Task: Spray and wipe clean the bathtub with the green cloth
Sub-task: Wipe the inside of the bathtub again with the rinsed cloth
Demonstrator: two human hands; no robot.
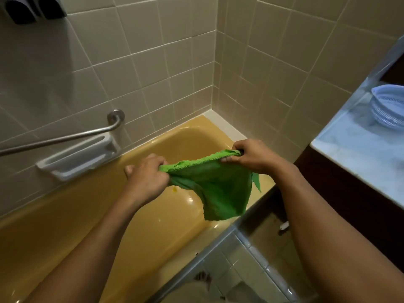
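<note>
Green cloth point(215, 184) hangs stretched between both hands above the far end of the mustard-yellow bathtub point(91, 215), its lower edge drooping toward the tub's near rim. The left hand point(145, 174) is closed tight around one bunched corner, and the right hand point(251, 155) pinches the opposite top edge with curled fingers. On the beige tiled wall point(153, 62) behind, a metal grab bar point(65, 136) runs above a white soap dish point(76, 157).
</note>
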